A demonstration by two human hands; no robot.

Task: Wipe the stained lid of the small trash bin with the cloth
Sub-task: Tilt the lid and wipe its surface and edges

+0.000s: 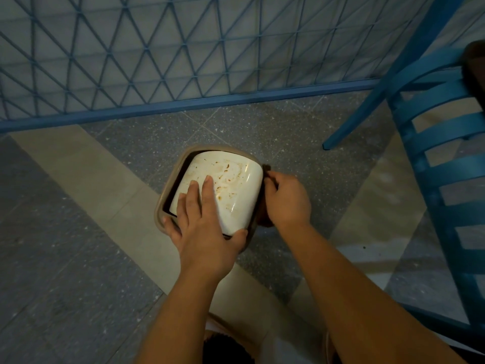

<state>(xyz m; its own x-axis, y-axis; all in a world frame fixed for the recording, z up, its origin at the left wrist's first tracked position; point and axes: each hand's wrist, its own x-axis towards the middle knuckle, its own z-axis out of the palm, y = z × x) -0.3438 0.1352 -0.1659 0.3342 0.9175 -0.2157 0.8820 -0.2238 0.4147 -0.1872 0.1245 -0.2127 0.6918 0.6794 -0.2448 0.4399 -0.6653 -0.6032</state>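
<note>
Bin point(168, 203): small, tan rim, standing on the speckled floor point(262, 132).
Lid point(231, 185): white, brown stains, tilted in the bin's opening.
Left hand point(202, 222): fingers spread flat on the lid, thumb at its near edge.
Right hand point(286, 198): curled round a dark cloth point(267, 168) at the bin's right side.
Chair point(433, 143): blue, slatted, right of the bin.

we've got the left hand point(202, 219) flat on the stained white lid point(231, 185) of the small trash bin point(168, 198) | right hand point(286, 200) gripping a dark cloth point(267, 168) at the lid's right edge | blue chair point(433, 143) off to the right
</note>
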